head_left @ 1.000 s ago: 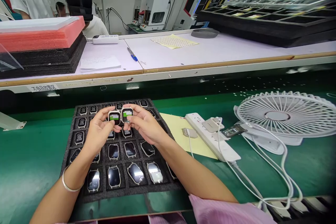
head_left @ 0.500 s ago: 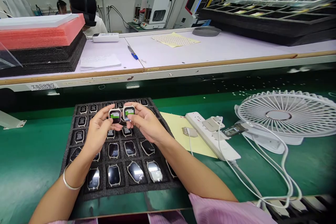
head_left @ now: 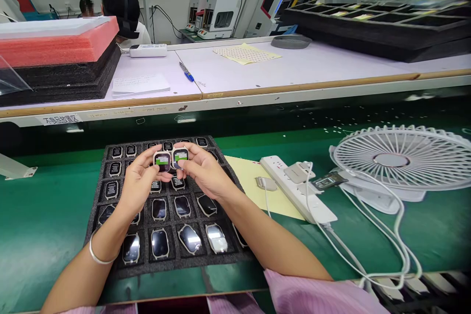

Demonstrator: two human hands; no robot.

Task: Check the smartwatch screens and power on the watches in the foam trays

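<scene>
My left hand [head_left: 140, 179] is closed on a smartwatch body [head_left: 162, 161], with the thumb at its lower edge. A second, similar smartwatch [head_left: 180, 156] is pinched in my right hand [head_left: 206, 170], its thumb over the lower part of the screen. The two watches are side by side, and both lit screens show a green band with white text. Below them lies a black foam tray [head_left: 143, 250] with strapless watches in its pockets. Those in the far rows show white text; the nearer ones, such as this watch [head_left: 160, 244], have dark or reflecting screens.
At right a white power strip [head_left: 294, 186] lies partly on yellow paper [head_left: 241, 171], beside a white fan [head_left: 392, 159] and looping cables. A raised shelf [head_left: 235, 76] runs across the back, with foam stacks [head_left: 99, 41] at left. A co-worker [head_left: 123, 7] sits beyond it.
Both hands and the two watches stay almost in place; the left watch has shifted very slightly right. At upper right, a blurred shape now shows near the trays.
</scene>
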